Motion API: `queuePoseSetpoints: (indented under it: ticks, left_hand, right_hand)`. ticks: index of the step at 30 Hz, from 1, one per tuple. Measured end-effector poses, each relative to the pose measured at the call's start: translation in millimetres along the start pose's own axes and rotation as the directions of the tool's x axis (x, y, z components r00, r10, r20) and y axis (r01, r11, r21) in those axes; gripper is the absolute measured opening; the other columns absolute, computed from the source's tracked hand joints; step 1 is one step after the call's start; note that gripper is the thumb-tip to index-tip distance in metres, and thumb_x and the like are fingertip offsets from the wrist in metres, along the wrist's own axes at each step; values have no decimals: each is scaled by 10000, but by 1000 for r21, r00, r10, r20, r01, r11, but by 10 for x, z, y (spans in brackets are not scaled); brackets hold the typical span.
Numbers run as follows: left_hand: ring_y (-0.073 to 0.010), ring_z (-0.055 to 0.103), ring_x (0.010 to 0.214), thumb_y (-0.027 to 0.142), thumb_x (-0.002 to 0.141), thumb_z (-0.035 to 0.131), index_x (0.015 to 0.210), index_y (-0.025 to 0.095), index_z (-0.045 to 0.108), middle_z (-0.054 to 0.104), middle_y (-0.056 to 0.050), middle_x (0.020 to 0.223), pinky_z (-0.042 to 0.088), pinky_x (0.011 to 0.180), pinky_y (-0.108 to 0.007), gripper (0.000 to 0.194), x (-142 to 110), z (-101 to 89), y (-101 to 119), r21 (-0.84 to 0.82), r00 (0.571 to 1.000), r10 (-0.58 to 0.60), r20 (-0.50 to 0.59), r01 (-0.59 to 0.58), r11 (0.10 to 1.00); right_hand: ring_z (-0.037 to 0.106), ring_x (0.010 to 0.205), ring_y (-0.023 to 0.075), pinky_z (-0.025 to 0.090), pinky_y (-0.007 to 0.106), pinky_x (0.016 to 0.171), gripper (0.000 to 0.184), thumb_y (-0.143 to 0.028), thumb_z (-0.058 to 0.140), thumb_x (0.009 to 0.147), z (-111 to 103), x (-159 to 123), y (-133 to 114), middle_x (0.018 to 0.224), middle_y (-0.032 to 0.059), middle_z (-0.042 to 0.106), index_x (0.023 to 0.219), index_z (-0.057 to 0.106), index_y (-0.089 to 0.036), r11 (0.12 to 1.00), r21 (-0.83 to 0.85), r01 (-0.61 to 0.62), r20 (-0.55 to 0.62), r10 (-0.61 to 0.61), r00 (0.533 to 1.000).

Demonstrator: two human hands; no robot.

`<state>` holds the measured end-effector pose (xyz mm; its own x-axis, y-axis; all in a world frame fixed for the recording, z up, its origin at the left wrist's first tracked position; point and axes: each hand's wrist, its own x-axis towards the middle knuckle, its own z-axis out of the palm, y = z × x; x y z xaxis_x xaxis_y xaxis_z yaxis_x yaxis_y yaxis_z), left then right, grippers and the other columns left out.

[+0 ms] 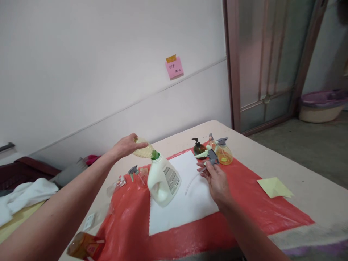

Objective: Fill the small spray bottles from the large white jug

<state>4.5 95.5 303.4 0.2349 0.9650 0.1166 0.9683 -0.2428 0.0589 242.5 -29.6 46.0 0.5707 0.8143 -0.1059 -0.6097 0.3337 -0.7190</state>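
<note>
"Where is the yellowish bottle [142, 149]?"
"Tilted, mouth end at the opening of the white jug [160, 181]; my left hand [127, 145] grips it."
"And the right hand [216, 179]?"
"Closed on a grey spray head [212, 156], its tube [189, 183] hanging over white cloth [187, 208]."

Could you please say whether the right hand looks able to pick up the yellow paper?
Probably not: the right hand holds a grey spray head, which likely needs setting down first, though the way to the yellow paper looks free.
</note>
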Motion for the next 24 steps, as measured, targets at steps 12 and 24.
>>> queuePoseSetpoints:
  ticks: [12, 24]
  left_hand:
    - [-238, 680, 755, 614, 614, 794, 1154, 207, 594, 684, -61, 935, 507, 639, -323, 705, -556, 504, -426, -571, 941, -294, -166, 151, 807]
    - [-158, 678, 648, 478, 619, 827, 1088, 218, 533, 719, -32, 921, 485, 530, -232, 611, -1455, 2386, 228, -978, 896, -403, 184, 124, -169]
  right_hand:
    - [637, 713, 119, 452, 210, 537, 478, -553, 883, 625, -20, 32, 47, 916, 48, 763, 895, 713, -197, 999, 29, 17, 26, -18, 1000]
    - [714, 819, 148, 613, 309, 804, 429, -479, 882, 664, 31, -6, -200, 867, 4, 747, 918, 645, -226, 946, 216, 241, -111, -222, 969]
